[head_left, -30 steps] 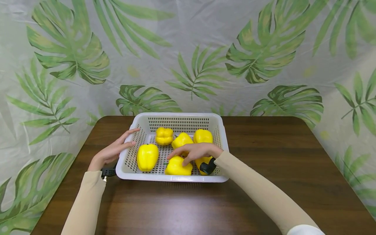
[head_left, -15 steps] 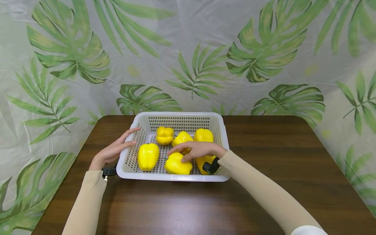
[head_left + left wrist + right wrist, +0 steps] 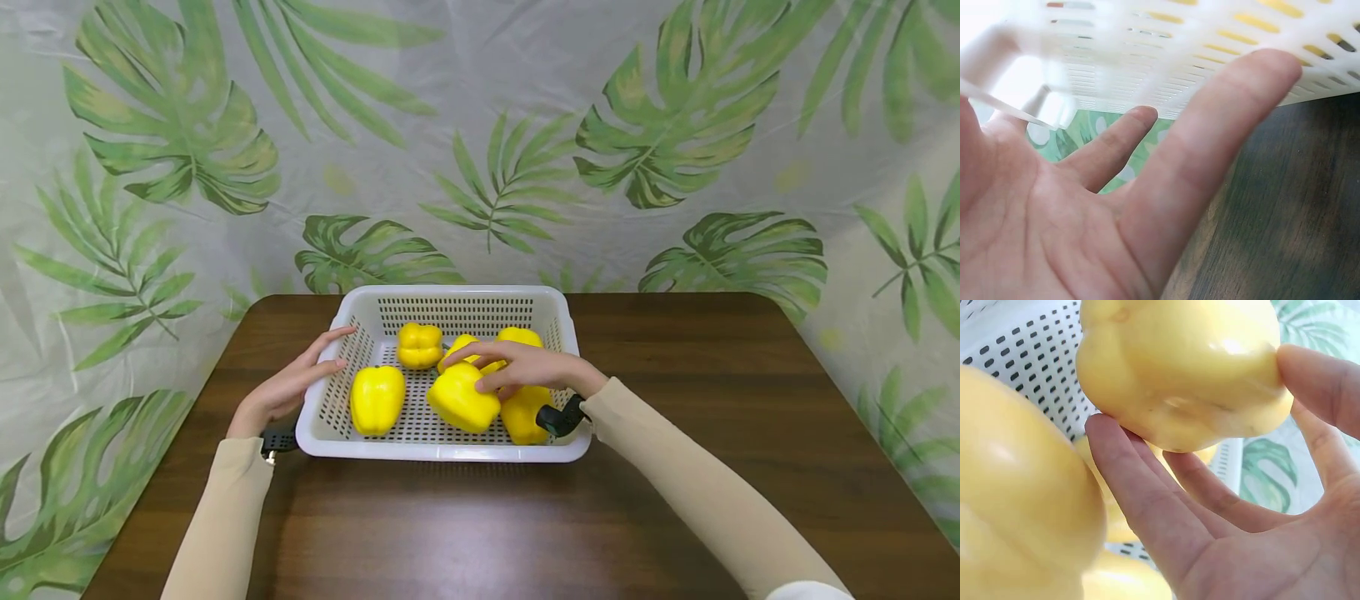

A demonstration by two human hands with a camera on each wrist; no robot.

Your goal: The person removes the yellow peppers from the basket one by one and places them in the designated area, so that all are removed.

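Observation:
A white perforated plastic basket (image 3: 435,452) holds several yellow bell peppers. My right hand (image 3: 525,367) grips one bell pepper (image 3: 461,402), tilted and lifted a little above the basket floor. In the right wrist view, thumb and fingers spread around that pepper's end. At the basket's left side my left hand (image 3: 288,383) rests, with thumb and forefinger reaching over the rim. In the left wrist view, other straight fingers (image 3: 1191,150) lie along the outside of the wall. Another bell pepper (image 3: 377,401) lies near the basket's left wall.
A bell pepper (image 3: 420,347) sits at the back left of the basket, and another (image 3: 522,417) near its front right. Two more behind my right hand are partly hidden. The brown wooden table (image 3: 712,400) stands before a leaf-patterned cloth (image 3: 517,75).
My right hand has raised the front bell pepper, tilting it and shifting slightly to the right. My left hand and the basket have stayed in place.

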